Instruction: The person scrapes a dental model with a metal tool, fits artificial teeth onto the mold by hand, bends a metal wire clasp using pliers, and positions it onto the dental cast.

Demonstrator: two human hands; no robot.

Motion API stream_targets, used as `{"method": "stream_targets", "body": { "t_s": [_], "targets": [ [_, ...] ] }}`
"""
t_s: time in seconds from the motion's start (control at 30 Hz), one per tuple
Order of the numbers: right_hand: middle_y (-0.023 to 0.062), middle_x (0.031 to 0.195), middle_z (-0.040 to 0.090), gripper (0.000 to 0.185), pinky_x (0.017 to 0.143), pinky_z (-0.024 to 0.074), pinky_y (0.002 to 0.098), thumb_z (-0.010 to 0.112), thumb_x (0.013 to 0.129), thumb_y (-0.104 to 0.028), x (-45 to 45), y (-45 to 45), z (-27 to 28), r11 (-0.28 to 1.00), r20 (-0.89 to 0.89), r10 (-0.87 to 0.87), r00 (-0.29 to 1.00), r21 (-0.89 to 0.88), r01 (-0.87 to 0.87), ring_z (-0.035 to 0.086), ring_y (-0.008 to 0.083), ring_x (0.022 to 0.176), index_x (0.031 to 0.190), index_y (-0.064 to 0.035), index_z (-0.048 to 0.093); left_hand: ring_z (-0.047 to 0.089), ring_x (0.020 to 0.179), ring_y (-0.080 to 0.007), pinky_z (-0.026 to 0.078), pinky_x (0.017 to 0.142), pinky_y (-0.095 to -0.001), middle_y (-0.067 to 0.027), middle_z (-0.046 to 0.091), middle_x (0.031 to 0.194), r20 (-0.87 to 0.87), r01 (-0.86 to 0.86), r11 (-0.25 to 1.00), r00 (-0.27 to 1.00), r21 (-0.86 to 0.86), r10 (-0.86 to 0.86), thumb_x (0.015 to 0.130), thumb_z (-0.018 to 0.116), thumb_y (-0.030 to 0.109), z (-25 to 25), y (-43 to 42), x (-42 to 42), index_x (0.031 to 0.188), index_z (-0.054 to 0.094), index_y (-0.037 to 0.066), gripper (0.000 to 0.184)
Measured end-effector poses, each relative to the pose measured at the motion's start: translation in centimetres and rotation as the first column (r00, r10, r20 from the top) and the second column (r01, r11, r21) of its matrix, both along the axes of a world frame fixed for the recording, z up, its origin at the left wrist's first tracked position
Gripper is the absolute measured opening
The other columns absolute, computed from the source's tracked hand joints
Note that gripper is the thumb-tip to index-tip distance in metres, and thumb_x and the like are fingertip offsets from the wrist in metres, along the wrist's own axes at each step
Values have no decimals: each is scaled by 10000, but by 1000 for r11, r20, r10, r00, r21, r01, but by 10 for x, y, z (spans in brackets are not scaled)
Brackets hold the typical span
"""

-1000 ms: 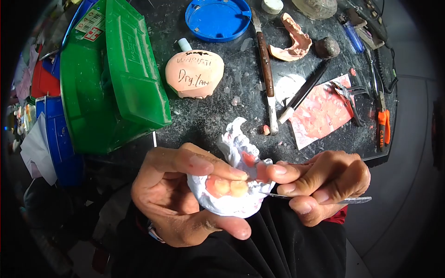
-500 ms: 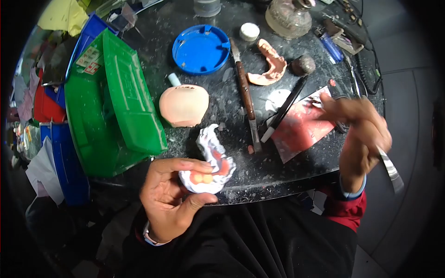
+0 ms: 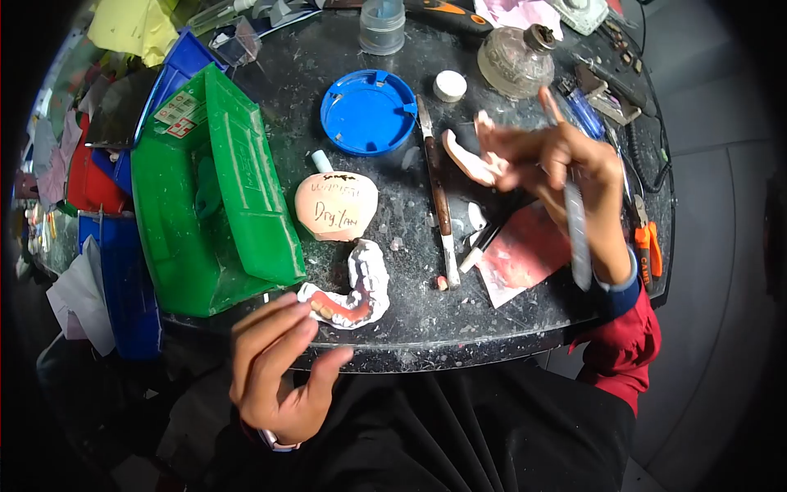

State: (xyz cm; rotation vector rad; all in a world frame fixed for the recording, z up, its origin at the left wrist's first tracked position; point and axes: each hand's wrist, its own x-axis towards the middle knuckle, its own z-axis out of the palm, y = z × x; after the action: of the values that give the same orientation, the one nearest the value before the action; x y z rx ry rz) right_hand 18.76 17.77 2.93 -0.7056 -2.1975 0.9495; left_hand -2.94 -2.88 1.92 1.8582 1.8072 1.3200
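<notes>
The white dental cast [image 3: 373, 283] with pink wax and yellowish teeth rests on the dark table near its front edge. Just left of and below it is my left hand [image 3: 283, 365], fingers spread, holding nothing. My right hand [image 3: 566, 164] is raised over the right part of the table, with a metal blade tool [image 3: 577, 234] held in it and pointing down. Its fingers are near a pale pink horseshoe-shaped cast [image 3: 467, 158], which they partly hide. Under the right hand lies a sheet with pink wax [image 3: 525, 250], beside a partly hidden black tool.
A green bin [image 3: 254, 197] stands at left. A rounded pink block with writing [image 3: 336, 209], a blue lid [image 3: 368, 113] and a wooden-handled knife [image 3: 438, 189] lie mid-table. Behind are a white cap [image 3: 450, 86] and glass bottle [image 3: 512, 66]. Orange-handled pliers [image 3: 648, 246] lie right.
My left hand has let go of the white cast, which now rests on the table. With the tool still in it, my right hand has moved from the cast to the right, then over the pink cast.
</notes>
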Motion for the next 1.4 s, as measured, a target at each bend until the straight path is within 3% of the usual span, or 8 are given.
{"method": "stream_targets", "body": {
  "t_s": [0.1,0.17,0.33,0.5,0.63,0.77,1.03,1.4],
  "targets": [
    [123,681,645,386,967,387,424,758,695,-142,-6,-29,20,918,-279,9,960,-378,-119,657,190,741,624,-125,378,546,1038,-347,506,804,-372,-278,467,1199,385,72,993,917,93,-103,645,786,270,0,13,17,1205,436,-65,741],
    [153,757,652,344,978,383,390,740,699,-93,-6,-40,27,853,-334,180,925,-415,-316,650,210,820,679,-116,397,393,1202,-378,425,914,-396,-297,235,1371,321,297,955,905,-6,-279,590,781,411,10,32,22,1355,174,-56,1083],
    [221,900,638,281,906,450,410,694,730,-4,1,-39,14,687,-474,453,755,-354,-635,627,293,931,781,-72,426,542,1036,-368,376,958,-450,-308,513,1128,468,360,906,776,222,-423,669,765,329,-4,57,50,1239,216,-36,871],
    [307,930,584,361,763,516,468,720,726,-77,-3,-40,21,782,-494,301,816,-362,-508,594,393,943,921,-19,422,569,987,-341,389,940,-450,-281,576,1023,544,368,896,713,248,-444,724,745,242,-10,68,50,1122,262,-13,676],
    [202,865,577,674,728,530,432,215,893,-575,-9,-49,27,845,-455,-203,867,-529,-79,647,320,747,1193,22,301,537,1041,-349,402,903,-423,-276,576,1029,650,262,957,707,124,-277,767,686,208,5,70,57,1089,266,-17,574],
    [103,843,450,496,703,559,386,193,931,-494,2,-37,20,776,-589,-270,762,-601,-190,597,243,643,943,-40,393,522,1062,-364,373,923,-428,-282,593,981,561,309,926,736,218,-378,771,673,248,-1,77,50,1052,267,-9,557],
    [81,811,529,262,654,559,316,695,763,-180,3,-36,20,898,-519,182,835,-258,-357,608,201,711,928,-67,525,509,1079,-362,350,953,-430,-280,607,931,713,362,910,583,203,-390,728,693,104,4,76,51,1028,268,27,526],
    [163,798,575,255,843,496,460,637,716,55,2,-48,5,879,-621,154,769,-270,-394,572,375,979,933,-4,516,459,1119,-409,416,892,-401,-308,607,883,573,436,869,660,235,-486,683,688,6,-2,81,45,997,254,-5,536]
  ]
}}
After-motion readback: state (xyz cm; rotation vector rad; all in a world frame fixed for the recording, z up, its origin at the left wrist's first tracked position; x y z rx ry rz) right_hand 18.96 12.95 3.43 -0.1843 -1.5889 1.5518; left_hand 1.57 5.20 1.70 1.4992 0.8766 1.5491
